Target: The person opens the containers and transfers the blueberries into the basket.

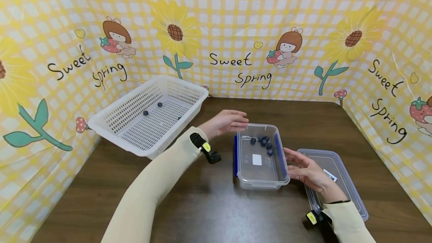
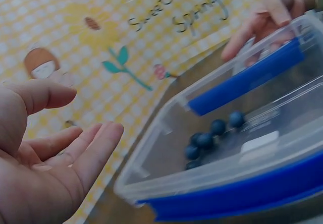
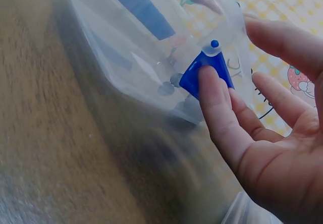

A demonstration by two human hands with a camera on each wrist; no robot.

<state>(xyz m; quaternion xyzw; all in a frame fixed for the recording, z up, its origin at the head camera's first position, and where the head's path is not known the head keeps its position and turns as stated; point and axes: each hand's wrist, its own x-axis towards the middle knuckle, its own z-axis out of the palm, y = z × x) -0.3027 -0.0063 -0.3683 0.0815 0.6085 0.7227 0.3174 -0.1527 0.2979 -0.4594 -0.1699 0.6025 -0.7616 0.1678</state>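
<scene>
A clear plastic food container (image 1: 248, 171) with blue side clips stands on the table, its top uncovered. Several blueberries (image 1: 264, 142) lie toward its far end, around a small white label on the bottom. My left hand (image 1: 225, 122) is by the container's far left corner, holding nothing; the left wrist view shows its fingers extended and thumb apart. At the container's right side, my right hand (image 1: 308, 173) touches the blue clip (image 3: 204, 72) with extended fingertips. A clear lid (image 1: 349, 185) lies partly under the right hand and wrist.
A white perforated basket (image 1: 114, 121) stands at the left with a few blueberries inside, including one blueberry (image 1: 146, 113) near its middle. The brown table (image 1: 202, 205) is bordered at the back and sides by a yellow checked cloth (image 1: 229, 29).
</scene>
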